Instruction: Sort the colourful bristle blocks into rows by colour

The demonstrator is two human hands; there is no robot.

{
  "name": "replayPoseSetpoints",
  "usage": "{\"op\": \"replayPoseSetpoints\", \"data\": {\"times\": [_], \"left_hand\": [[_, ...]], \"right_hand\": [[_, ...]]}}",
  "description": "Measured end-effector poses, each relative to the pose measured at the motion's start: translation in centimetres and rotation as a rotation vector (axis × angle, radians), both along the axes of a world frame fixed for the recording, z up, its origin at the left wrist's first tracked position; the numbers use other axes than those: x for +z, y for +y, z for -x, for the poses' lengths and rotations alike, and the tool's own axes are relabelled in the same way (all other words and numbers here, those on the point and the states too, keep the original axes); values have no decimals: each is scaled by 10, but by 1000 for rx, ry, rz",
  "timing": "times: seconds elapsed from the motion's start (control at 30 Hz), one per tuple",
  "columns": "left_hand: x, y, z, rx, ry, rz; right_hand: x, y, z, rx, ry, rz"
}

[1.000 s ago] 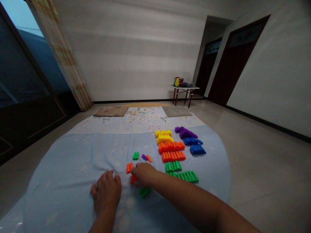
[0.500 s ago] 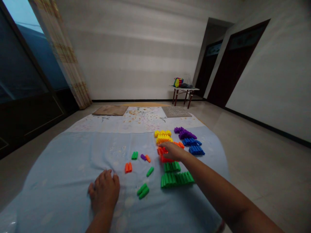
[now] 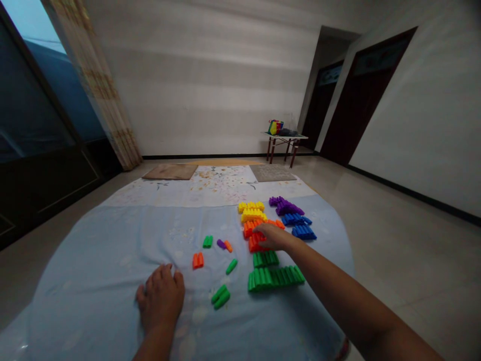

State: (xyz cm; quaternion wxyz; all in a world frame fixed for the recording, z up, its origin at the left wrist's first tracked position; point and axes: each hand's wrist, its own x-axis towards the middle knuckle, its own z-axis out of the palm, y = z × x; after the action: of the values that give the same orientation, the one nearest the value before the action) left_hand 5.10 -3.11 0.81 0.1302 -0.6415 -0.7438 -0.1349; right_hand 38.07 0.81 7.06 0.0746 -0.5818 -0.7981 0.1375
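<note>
My right hand [image 3: 272, 236] reaches out over the rows of orange pieces [image 3: 252, 228] on a light blue cloth [image 3: 112, 250], fingers curled down on them; whether it holds one is hidden. My left hand [image 3: 161, 299] lies flat on the cloth, fingers spread, holding nothing. Loose pieces lie between the hands: an orange pair [image 3: 198, 259], a green pair [image 3: 207, 241], a purple and orange pair [image 3: 224, 244], a single green [image 3: 231, 266] and two greens [image 3: 221, 297]. Sorted rows of green [image 3: 274, 278], yellow [image 3: 251, 210], purple [image 3: 285, 204] and blue [image 3: 300, 225] pieces lie around my right hand.
The cloth covers a tiled floor [image 3: 394, 240]. Two mats [image 3: 171, 172] lie at its far end. A small table [image 3: 285, 143] with a coloured bag stands by the far wall. Dark doors [image 3: 361, 95] are at the right, a curtain [image 3: 93, 85] and window at the left.
My right hand went from the loose pieces near my left hand out to the orange rows, then drew slightly back toward me. A single green piece now lies exposed. The left hand stayed put.
</note>
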Motion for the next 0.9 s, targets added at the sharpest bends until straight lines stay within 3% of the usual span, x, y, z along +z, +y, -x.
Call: {"op": "replayPoseSetpoints", "data": {"times": [0.17, 0.33, 0.5, 0.67, 0.9], "left_hand": [[1, -1, -1, 6, -20, 13], [-1, 0, 0, -12, -45, -6], [-5, 0, 1, -11, -49, -39], [-2, 0, 1, -19, -35, -30], [-6, 0, 3, -26, -7, -68]], "right_hand": [[8, -3, 3, -6, 35, -49], [12, -5, 39, 68, 154, -99], [2, -1, 103, 227, 103, -67], [-16, 8, 158, 281, -16, -106], [-23, 12, 180, 270, -105, -130]]}}
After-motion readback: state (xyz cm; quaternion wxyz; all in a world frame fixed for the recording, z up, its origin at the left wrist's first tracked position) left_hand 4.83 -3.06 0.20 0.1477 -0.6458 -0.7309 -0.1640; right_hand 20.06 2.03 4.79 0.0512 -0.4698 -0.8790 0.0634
